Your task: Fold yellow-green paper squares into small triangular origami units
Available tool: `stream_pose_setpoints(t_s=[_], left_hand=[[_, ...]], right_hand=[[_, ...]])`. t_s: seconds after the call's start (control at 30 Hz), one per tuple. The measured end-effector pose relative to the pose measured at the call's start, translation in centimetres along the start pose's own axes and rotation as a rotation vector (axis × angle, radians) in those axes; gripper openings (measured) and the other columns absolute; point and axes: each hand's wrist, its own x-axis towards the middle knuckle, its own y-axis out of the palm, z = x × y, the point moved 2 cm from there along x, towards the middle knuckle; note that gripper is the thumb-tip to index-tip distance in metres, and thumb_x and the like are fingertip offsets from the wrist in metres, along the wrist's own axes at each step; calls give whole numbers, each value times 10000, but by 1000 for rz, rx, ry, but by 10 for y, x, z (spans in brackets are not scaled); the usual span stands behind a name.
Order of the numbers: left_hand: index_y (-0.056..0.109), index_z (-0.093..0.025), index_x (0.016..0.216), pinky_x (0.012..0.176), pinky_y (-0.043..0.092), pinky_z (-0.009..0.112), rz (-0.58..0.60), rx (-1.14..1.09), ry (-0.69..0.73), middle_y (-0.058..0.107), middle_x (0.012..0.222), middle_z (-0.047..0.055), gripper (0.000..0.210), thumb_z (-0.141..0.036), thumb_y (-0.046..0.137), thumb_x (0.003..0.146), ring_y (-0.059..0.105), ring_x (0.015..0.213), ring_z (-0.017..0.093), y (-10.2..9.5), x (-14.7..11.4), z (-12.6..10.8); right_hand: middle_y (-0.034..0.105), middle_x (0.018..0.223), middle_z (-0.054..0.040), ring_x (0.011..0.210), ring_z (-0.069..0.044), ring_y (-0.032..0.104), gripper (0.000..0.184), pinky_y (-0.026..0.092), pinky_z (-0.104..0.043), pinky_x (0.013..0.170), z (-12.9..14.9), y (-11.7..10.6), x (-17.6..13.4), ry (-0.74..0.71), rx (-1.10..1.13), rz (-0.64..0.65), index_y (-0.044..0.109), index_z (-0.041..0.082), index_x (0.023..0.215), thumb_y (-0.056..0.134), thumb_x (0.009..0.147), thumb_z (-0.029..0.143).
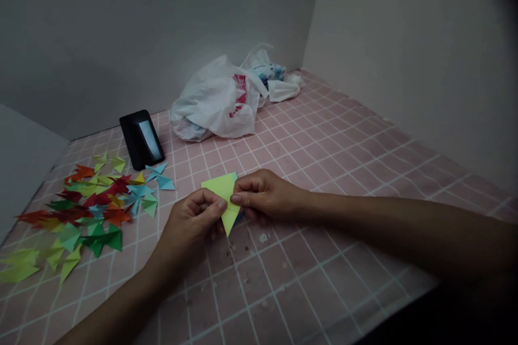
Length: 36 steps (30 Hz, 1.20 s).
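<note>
Between my two hands is a yellow-green piece of folded origami paper (222, 187), narrowing to a point at its lower end. My left hand (198, 213) pinches its left edge, the thumb lying on top. On the opposite edge, my right hand (259, 194) grips the paper between thumb and fingers. A bit of blue shows beneath the paper near the right fingers; I cannot tell whether it belongs to the same sheet. Off to the left lies a spread of folded paper pieces (97, 237) in green, red, orange, yellow and light blue.
A black phone (141, 140) lies behind the paper pieces. Toward the back wall sits a crumpled white plastic bag (218, 99) with red print, beside a white and blue packet (267, 71). Pink cloth (324, 145) with a white grid covers the surface. Walls stand behind and to the right.
</note>
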Motion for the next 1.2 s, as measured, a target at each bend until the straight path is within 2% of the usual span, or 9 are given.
stream_pose_setpoints(t_s=[0.2, 0.33, 0.47, 0.57, 0.67, 0.8, 0.97, 1.03, 1.2], left_hand=[[592, -184, 679, 432, 306, 187, -3, -58, -9, 571, 476, -35, 257, -382, 742, 743, 436, 402, 75, -1, 3, -4], [619, -170, 681, 496, 371, 202, -12, -79, 4, 589, 534, -22, 263, -384, 763, 734, 507, 477, 93, -1, 3, -3], [627, -160, 669, 531, 389, 200, -48, -118, 69, 574, 555, -29, 253, -361, 767, 735, 506, 513, 86, 1, 2, -1], [632, -159, 690, 537, 397, 200, -32, -141, 88, 604, 590, -19, 250, -361, 775, 729, 509, 528, 86, 3, 1, 1], [625, -163, 709, 551, 401, 202, -17, -140, 93, 608, 596, -18, 253, -368, 771, 740, 512, 541, 88, 5, 0, 2], [605, -164, 699, 541, 386, 203, -1, -124, 121, 586, 584, -23, 270, -379, 754, 767, 497, 536, 86, 6, -2, 2], [591, -166, 724, 537, 402, 208, -5, -132, 143, 588, 599, -25, 276, -387, 742, 790, 504, 534, 85, 6, 0, 5], [597, -164, 734, 536, 407, 209, -17, -109, 166, 589, 604, -24, 282, -400, 742, 787, 510, 538, 87, 6, 1, 8], [603, -155, 737, 530, 399, 200, -29, -10, 212, 589, 618, -17, 306, -425, 743, 777, 509, 556, 88, 6, 2, 10]], right_hand=[[522, 456, 72, 350, -50, 436, 313, 328, -159, 353, -1, -4, 3, 10, 42, -111, 519, 173, 660, 631, 889, 354], [537, 475, 70, 354, -46, 447, 293, 343, -153, 360, -3, -5, 3, -43, 123, -204, 523, 173, 692, 605, 911, 349], [604, 573, 52, 388, -48, 498, 325, 315, -141, 338, -5, 0, 3, -50, 176, -148, 534, 177, 788, 630, 900, 466], [620, 584, 66, 376, -49, 493, 320, 313, -141, 329, -10, 6, 4, -20, 239, -77, 559, 181, 874, 761, 795, 416], [602, 550, 65, 372, -43, 489, 268, 342, -145, 351, -14, 10, 4, -23, 289, -72, 562, 165, 778, 757, 788, 350], [603, 538, 53, 362, -48, 496, 219, 351, -158, 351, -14, 10, 3, -71, 237, -96, 572, 156, 725, 693, 832, 305], [595, 526, 42, 353, -45, 496, 344, 318, -153, 341, -11, 7, 3, -82, 184, -91, 567, 152, 702, 613, 901, 428], [594, 512, 45, 355, -52, 487, 360, 294, -151, 338, -10, 6, 4, -85, 173, -101, 559, 162, 742, 625, 887, 485], [570, 474, 55, 381, -51, 462, 302, 308, -153, 390, -10, 7, 3, -119, 106, -125, 569, 166, 741, 702, 831, 421]])
